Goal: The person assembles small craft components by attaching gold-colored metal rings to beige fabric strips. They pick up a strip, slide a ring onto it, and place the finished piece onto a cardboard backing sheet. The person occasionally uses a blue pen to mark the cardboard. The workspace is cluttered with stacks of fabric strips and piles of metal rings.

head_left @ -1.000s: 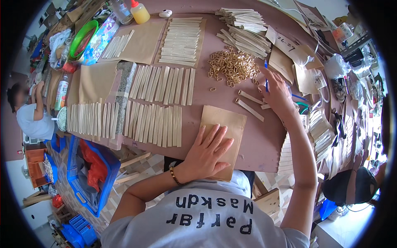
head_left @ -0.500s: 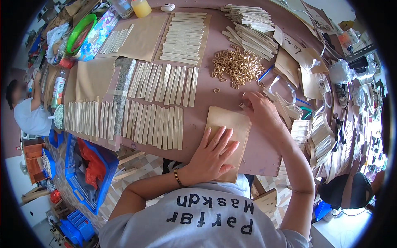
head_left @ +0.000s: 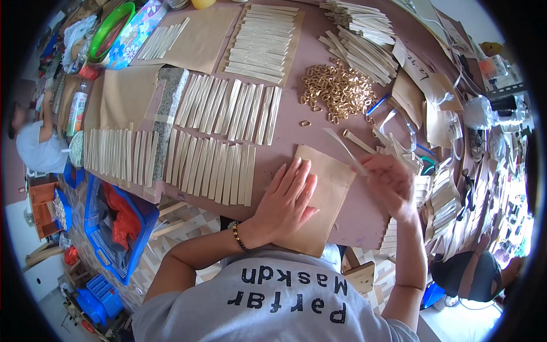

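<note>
Mauve worktable (head_left: 362,221), crowded at its edges. Rows of flat, pale beige strips (head_left: 216,174) are laid out at the left; a loose heap of small gold-coloured oval metal rings (head_left: 340,91) is placed toward the far right, with a bundle of similar pale strips (head_left: 364,48) set beyond it. Patterned tiled floor (head_left: 185,221) is seen below, where a blue plastic crate (head_left: 147,228) containing a red plastic bag (head_left: 124,219) is stood. At the far left, a person in a light top (head_left: 41,147) is seen.

Left hand (head_left: 288,199): laid flat, fingers extended and slightly parted, pressed on a brown rectangular paper sheet (head_left: 327,191); nothing is grasped. Right hand (head_left: 392,183): blurred, fingers bent and drawn together; one end of a thin whitish strip (head_left: 343,146) is pinched, the strip being held beside the sheet's upper right edge.
</note>
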Motion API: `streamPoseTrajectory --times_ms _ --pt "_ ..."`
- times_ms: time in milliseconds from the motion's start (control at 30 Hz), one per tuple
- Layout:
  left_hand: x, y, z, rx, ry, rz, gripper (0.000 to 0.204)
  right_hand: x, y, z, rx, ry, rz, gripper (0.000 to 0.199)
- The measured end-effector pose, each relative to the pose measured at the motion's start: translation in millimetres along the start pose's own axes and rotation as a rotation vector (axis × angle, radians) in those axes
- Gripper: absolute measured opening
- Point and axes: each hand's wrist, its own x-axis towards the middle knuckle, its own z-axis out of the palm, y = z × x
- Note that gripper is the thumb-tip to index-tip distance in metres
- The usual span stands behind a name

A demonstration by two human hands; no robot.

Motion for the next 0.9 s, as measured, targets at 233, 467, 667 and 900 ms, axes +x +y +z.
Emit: streamPoseTrajectory --times_ms 233,467,667,900 --pt "6 -3 -8 -0.067 -0.043 -0.017 0.063 3 49 18 -0.326 -0.018 0.204 0.019" --pt "6 -3 -9 -0.064 -0.032 -0.028 0.061 5 54 52 -0.747 0.086 0.034 0.028" --pt "5 -1 -9 -0.066 -0.024 -0.051 0.062 9 57 26 -0.399 0.190 0.130 0.022" --pt "3 -2 -7 -0.026 -0.029 -0.074 0.065 34 35 16 -0.254 -0.009 0.455 0.011"
